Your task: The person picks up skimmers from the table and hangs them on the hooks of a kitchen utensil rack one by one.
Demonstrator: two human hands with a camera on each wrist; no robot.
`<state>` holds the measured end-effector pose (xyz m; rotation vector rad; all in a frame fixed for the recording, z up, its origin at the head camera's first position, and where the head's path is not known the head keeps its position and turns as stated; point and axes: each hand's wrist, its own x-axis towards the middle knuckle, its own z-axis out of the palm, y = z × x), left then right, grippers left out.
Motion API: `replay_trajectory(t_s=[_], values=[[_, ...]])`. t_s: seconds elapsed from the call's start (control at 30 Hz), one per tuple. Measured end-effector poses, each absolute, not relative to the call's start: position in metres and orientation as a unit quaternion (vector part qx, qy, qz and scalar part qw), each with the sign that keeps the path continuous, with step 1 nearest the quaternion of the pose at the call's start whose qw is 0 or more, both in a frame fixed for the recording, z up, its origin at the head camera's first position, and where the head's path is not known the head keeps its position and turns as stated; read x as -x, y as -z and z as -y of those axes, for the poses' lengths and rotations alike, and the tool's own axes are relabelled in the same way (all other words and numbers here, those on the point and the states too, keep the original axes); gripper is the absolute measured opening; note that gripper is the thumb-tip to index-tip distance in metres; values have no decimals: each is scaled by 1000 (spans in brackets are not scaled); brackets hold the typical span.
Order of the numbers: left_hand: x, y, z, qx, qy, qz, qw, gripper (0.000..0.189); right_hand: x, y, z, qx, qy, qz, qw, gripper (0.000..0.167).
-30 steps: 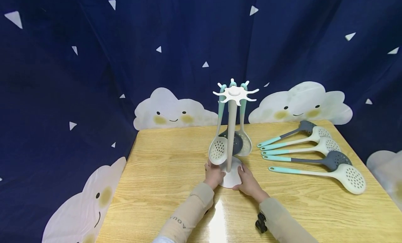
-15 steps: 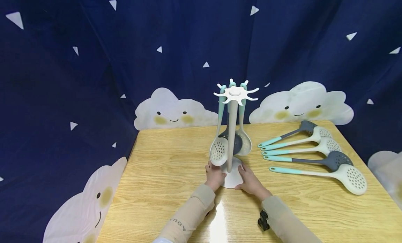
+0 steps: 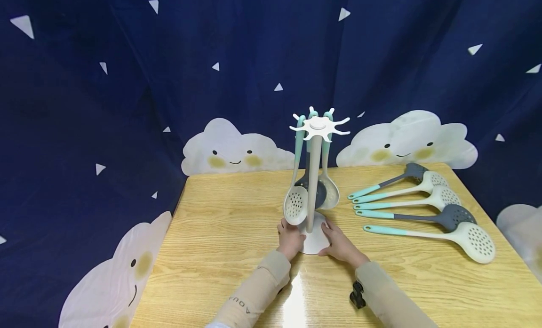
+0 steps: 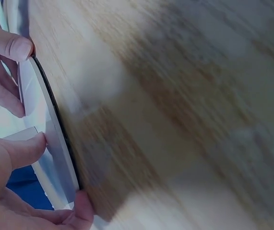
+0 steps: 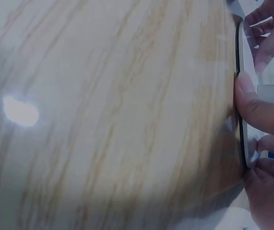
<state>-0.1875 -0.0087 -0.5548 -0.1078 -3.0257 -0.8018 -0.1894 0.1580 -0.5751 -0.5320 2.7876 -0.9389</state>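
A white utensil stand (image 3: 313,177) rises from a round base (image 3: 315,243), topped by a ring of hooks. Three utensils with mint handles hang from it: a pale slotted spoon (image 3: 295,205) at the left, a dark one (image 3: 320,196) partly behind the pole, and a pale ladle (image 3: 332,191) at the right. My left hand (image 3: 290,238) grips the base's left side just below the slotted spoon. From the right, my right hand (image 3: 340,243) holds the opposite rim. Both wrist views show thumbs and fingers at the base's edge (image 4: 62,139), close to the tabletop.
At the right of the wooden table (image 3: 220,224), several mint-handled utensils lie in a fan, including a dark slotted turner (image 3: 414,170) at the back and a pale skimmer (image 3: 476,241) in front. A dark blue curtain (image 3: 237,45) with clouds hangs behind.
Between my two hands the stand has turned slightly: its front hooks have shifted right and its back hooks left. The hung slotted spoon has come a little nearer. Both hands keep their hold.
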Motion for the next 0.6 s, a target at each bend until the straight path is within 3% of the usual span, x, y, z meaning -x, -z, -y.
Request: replay_trajectory(t_s=[0.33, 0.6], values=[[190, 556, 12, 17, 292, 956, -22, 68, 189, 577, -160, 179, 311, -930, 81, 91], [194, 561, 31, 16, 362, 931, -50, 45, 178, 575, -162, 190, 296, -934, 61, 86]])
